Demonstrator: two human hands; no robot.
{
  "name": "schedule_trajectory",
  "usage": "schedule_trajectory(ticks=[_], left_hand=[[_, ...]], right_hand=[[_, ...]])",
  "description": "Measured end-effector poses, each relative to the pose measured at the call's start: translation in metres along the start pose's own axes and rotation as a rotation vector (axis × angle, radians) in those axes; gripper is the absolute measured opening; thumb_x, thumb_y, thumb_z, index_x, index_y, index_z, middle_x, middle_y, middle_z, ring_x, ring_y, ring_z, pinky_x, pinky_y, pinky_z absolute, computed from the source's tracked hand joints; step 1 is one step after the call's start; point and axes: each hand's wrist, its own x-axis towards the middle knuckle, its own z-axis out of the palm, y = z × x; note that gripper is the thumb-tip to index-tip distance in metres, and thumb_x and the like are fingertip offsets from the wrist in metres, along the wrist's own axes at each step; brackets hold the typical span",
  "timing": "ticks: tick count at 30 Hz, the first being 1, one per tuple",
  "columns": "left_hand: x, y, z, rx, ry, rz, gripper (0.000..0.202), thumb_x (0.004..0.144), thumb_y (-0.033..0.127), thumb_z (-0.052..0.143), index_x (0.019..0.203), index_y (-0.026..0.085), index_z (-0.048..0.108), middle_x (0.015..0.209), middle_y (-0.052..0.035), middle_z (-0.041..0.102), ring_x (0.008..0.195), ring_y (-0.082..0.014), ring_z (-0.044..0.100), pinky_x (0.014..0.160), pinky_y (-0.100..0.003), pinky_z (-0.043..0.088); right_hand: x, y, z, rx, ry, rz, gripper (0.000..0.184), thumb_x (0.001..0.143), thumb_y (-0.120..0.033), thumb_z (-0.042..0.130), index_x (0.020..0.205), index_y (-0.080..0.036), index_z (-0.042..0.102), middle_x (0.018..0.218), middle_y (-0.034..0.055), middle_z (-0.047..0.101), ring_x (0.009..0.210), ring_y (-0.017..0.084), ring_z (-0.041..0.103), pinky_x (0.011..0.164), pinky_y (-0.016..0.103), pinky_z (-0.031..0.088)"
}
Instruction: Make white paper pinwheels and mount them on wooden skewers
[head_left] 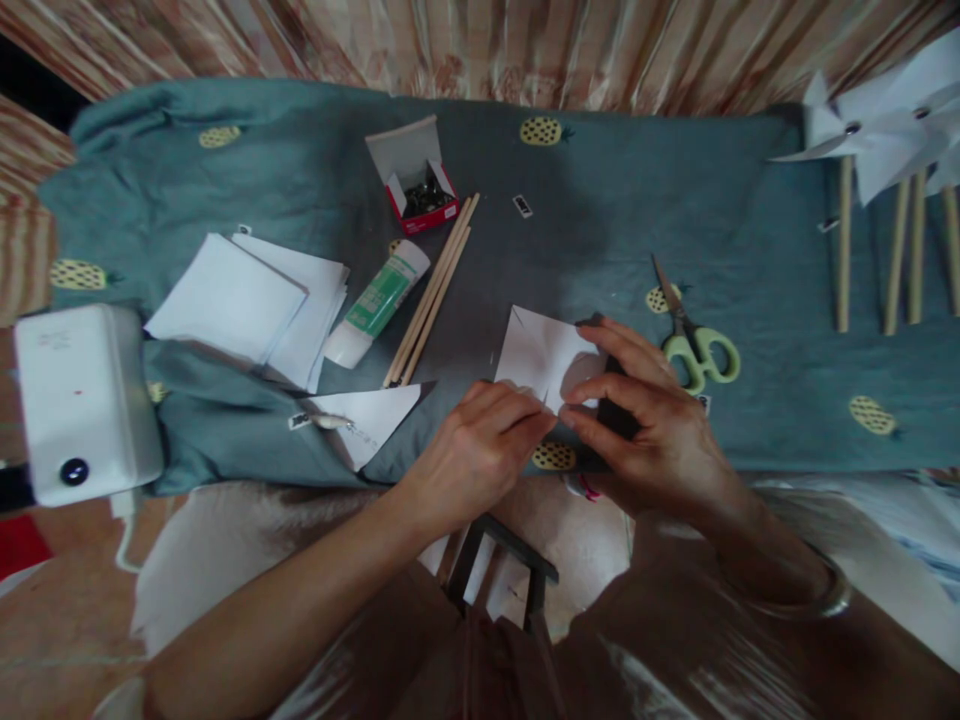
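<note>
Paper square (536,345): by the table's (780,400) near edge
Left hand (484,450): pinches its near side
Right hand (656,415): pinches it there too

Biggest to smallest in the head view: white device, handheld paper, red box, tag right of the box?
1. White device
2. Paper and red box: too alike to rank; paper partly covered
3. Tag

Left hand (480,452) beside curled right hand (656,415)
</note>
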Motion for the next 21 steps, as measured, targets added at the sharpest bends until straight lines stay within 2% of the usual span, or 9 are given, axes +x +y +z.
schedule_trajectory(ticks=[8,14,21], left_hand=[[0.0002,0.0002,0.0001,0.002,-0.004,-0.003,0.013,0.093,0.015,0.054,0.093,0.012,0.066,0.088,-0.0073,0.069,0.088,-0.018,0.064,0.079,-0.033,0.052],[0.0002,0.0008,-0.0009,0.015,-0.033,-0.014,0.014,0.093,0.016,0.054,0.094,0.013,0.067,0.09,-0.0078,0.07,0.09,-0.0185,0.064,0.079,-0.033,0.052],[0.0,0.0003,-0.0002,-0.006,-0.003,-0.005,0.011,0.092,0.015,0.055,0.093,0.012,0.066,0.09,-0.0069,0.07,0.088,-0.0186,0.064,0.08,-0.033,0.052]], right_hand=[[0.0006,-0.0025,0.0004,0.001,-0.004,-0.001,0.006,0.086,-0.024,0.064,0.09,-0.026,0.066,0.145,0.0042,0.05,0.141,0.029,0.038,0.115,0.055,0.034],[0.0002,-0.0016,0.0009,-0.042,-0.003,-0.061,0.017,0.088,-0.025,0.061,0.103,-0.023,0.068,0.145,0.0094,0.05,0.142,0.028,0.038,0.116,0.05,0.034],[-0.003,0.0001,0.0026,-0.092,-0.039,-0.11,0.028,0.091,-0.025,0.056,0.116,-0.031,0.065,0.155,0.0025,0.04,0.145,0.028,0.031,0.117,0.051,0.032]])
